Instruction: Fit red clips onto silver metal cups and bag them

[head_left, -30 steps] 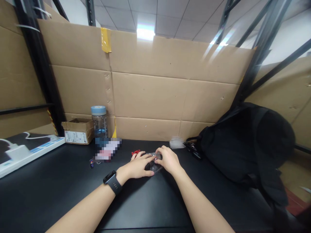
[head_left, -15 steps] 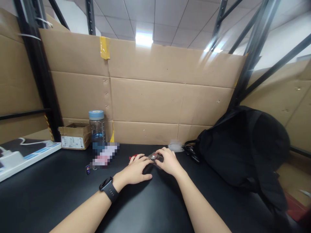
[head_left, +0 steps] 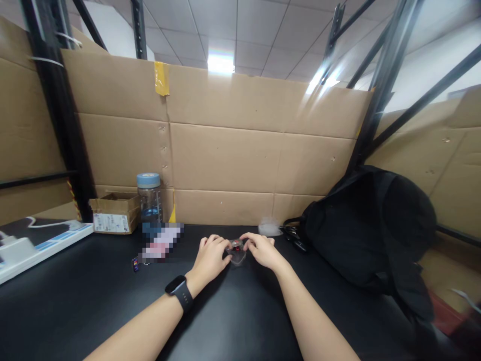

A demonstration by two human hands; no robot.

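Head view: my hands are slightly apart on the black tabletop [head_left: 225, 321], small clear plastic bag [head_left: 237, 259] between them, red bits showing inside. Left hand [head_left: 213, 256], watch [head_left: 179, 292] on wrist: thumb and fingertips at bag's left edge. Right hand [head_left: 264, 251]: bent fingers at its upper right edge. Can't tell if either has a firm pinch. Black backpack [head_left: 364, 230] to the right, bottle [head_left: 149, 200] back left beside open carton [head_left: 114, 218].

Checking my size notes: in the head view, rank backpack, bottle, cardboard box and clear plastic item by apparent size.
1. Black backpack
2. Cardboard box and bottle, too alike to rank
3. Clear plastic item
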